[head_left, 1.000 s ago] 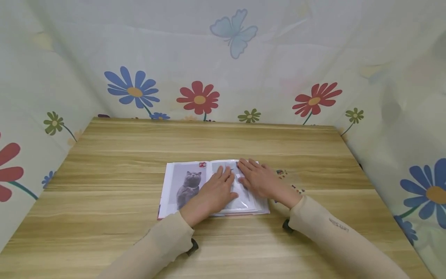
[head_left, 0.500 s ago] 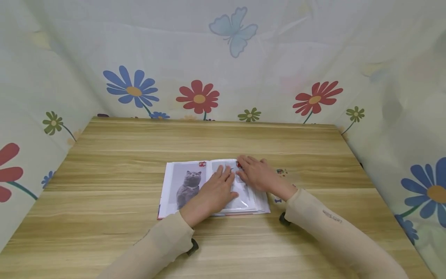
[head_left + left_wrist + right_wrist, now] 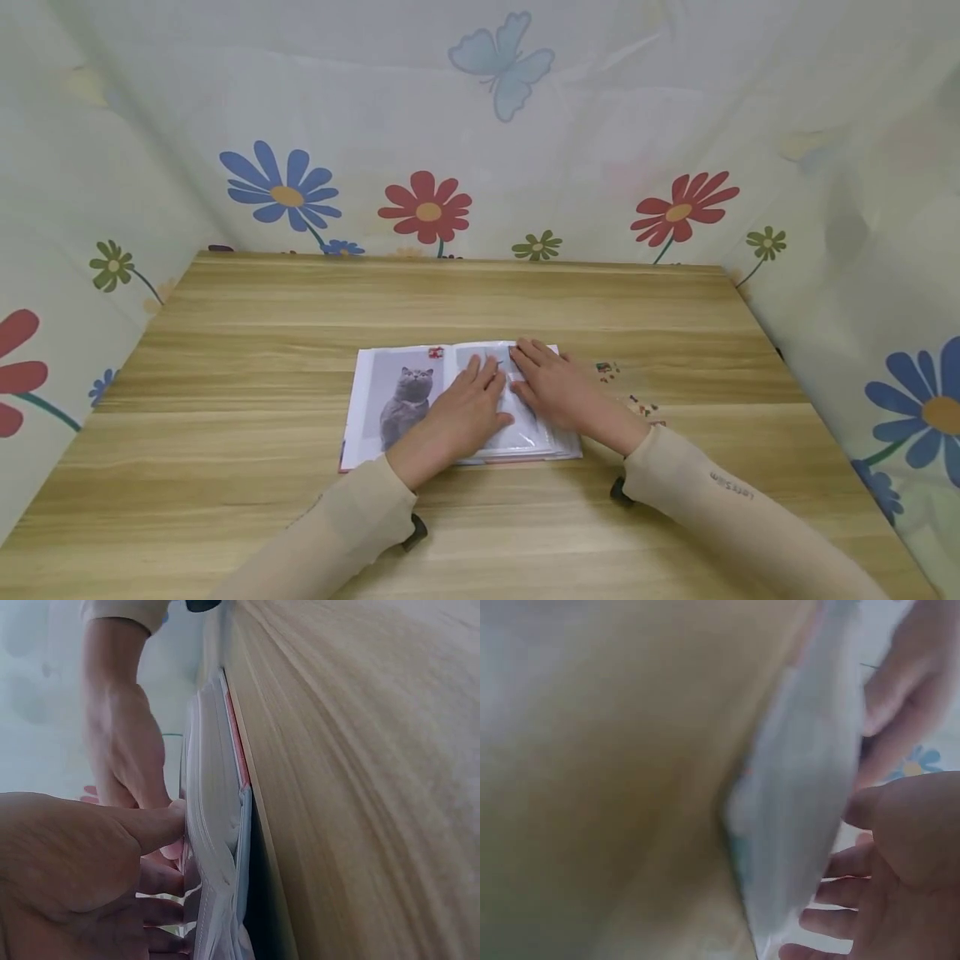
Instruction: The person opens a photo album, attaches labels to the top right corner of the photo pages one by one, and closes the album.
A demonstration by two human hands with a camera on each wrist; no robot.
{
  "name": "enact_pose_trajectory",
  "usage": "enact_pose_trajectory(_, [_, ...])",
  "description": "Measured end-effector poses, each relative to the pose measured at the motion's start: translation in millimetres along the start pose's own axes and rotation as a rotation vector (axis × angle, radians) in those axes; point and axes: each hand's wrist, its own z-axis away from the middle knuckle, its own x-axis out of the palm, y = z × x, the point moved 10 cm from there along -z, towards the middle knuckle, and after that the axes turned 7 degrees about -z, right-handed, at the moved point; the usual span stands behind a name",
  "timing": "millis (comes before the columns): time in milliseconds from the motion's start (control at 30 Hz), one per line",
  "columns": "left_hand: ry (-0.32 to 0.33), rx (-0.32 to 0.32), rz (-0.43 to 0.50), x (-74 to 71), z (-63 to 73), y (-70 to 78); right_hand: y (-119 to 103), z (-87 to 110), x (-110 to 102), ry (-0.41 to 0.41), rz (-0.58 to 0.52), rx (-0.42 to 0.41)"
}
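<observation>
An open photo album (image 3: pixel 354 417) with clear plastic pockets lies on the table in the head view. Its left page holds a picture of a grey cat (image 3: pixel 408 400), with a small red sticker (image 3: pixel 436 353) at the top corner. My left hand (image 3: pixel 461 417) rests flat across the right page, fingers extended and thumb out to the side. My right hand (image 3: pixel 558 387) lies with straight fingers on that page's upper right corner, largely covering a small dark reddish patch (image 3: pixel 513 353). In the left wrist view, the thumb (image 3: pixel 161 825) touches the stacked album pages (image 3: pixel 214 780).
Small colourful stickers (image 3: pixel 642 407) lie right of the album, partly behind the right forearm. The wooden table (image 3: pixel 247 333) extends around the album. A flower-print cloth (image 3: pixel 585 142) stands behind and beside the table.
My right hand shifts slightly up and left, then back right and down over the page corner, covering the red patch that showed more plainly. The left hand and album stay put.
</observation>
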Motion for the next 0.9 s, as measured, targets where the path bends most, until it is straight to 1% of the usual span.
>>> enact_pose_trajectory(67, [0.000, 0.003, 0.008, -0.4, 0.3, 0.5, -1.8, 1.4, 2.3, 0.004, 0.028, 0.000])
enact_pose_trajectory(167, [-0.007, -0.002, 0.004, -1.1, 1.0, 0.3, -2.5, -0.3, 1.5, 0.019, 0.038, 0.002])
enact_pose_trajectory(300, [-0.013, -0.008, 0.003, -2.2, 1.6, -0.2, -0.6, -5.8, 1.2, -0.004, 0.043, 0.010])
enact_pose_trajectory(467, [-0.018, -0.011, 0.016, -1.8, 1.3, -0.8, 3.4, -11.1, 2.1, -0.046, 0.018, 0.028])
enact_pose_trajectory(667, [-0.021, -0.012, 0.009, -1.7, 0.8, -1.5, 11.1, -16.9, 4.9, -0.045, -0.005, 0.047])
enact_pose_trajectory(767, [-0.023, -0.011, 0.012, -0.9, 0.4, -1.3, 16.0, -18.8, 5.2, -0.051, -0.058, 0.063])
enact_pose_trajectory(900, [-0.034, -0.012, 0.027, 0.8, 0.8, -0.5, 23.0, -16.5, 0.6, -0.024, -0.151, 0.078])
